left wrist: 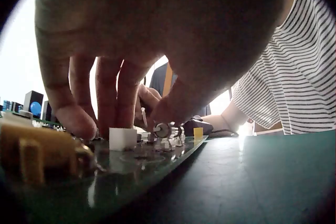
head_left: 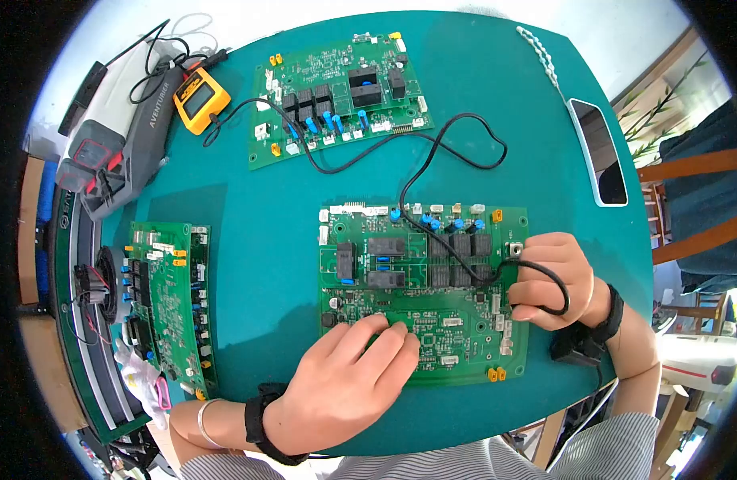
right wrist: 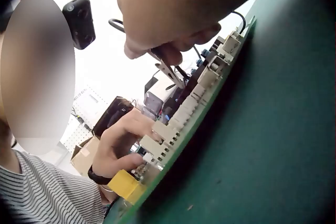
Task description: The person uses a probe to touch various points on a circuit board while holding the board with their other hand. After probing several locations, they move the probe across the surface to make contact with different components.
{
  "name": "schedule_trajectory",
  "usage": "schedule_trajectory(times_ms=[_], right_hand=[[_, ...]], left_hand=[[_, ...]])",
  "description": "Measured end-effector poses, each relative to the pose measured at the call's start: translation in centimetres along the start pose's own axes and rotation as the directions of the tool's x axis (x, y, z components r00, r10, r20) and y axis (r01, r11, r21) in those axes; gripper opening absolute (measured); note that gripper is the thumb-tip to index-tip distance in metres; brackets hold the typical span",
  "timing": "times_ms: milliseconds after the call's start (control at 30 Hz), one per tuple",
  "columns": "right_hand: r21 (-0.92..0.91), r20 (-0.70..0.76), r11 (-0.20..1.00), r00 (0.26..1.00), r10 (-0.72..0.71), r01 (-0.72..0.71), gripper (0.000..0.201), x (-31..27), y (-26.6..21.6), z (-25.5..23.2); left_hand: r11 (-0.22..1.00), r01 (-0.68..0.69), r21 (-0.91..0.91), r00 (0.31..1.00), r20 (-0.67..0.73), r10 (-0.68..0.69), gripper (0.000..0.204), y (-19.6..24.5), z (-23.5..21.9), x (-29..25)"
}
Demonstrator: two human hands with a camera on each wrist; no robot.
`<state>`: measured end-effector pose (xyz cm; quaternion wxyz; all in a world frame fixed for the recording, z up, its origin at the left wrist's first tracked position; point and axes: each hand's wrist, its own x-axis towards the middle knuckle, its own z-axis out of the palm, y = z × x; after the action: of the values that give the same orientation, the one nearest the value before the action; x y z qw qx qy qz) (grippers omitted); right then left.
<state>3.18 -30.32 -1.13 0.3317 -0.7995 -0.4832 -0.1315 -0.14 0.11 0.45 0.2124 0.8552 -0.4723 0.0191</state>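
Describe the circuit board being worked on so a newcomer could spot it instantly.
On the teal round table lie three green circuit boards. The one meant is the large green circuit board nearest the person. Alone among them it has both hands on it and a black cable running to it.

Left hand [head_left: 344, 384] lies flat, fingers [head_left: 388, 340] straight; right hand [head_left: 548, 280] curled tight, pinching.

My electronics repair bench — more hobby workshop than proper lab

I've got three green circuit boards [head_left: 423, 292] spread over a teal table [head_left: 496, 88], with a yellow multimeter [head_left: 200, 98] and its black lead [head_left: 448, 140] snaking across. There's a grey power tool [head_left: 124, 128] parked in the far corner and a phone [head_left: 599, 152] lying at the edge. Wooden chairs [head_left: 696, 200] and a plant sit off to the side — so it's a room with a desk in it, nothing industrial.
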Motion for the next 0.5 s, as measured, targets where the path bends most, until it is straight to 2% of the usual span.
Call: schedule_trajectory(times_ms=[300, 500], right_hand=[[0.004, 0.063, 1.0, 0.998, 0.011, -0.011, 0.024, 0.04, 0.24, 0.07], [-0.009, 0.025, 0.999, 0.999, 0.044, -0.044, 0.024, 0.01, -0.06, 0.36]], left_hand=[[1.0, -0.004, 0.004, 1.0, -0.008, 0.004, 0.041, -0.09, -0.37, 0.05], [0.994, 0.065, -0.084, 0.996, -0.048, -0.07, 0.039, 0.08, -0.38, 0.21]])
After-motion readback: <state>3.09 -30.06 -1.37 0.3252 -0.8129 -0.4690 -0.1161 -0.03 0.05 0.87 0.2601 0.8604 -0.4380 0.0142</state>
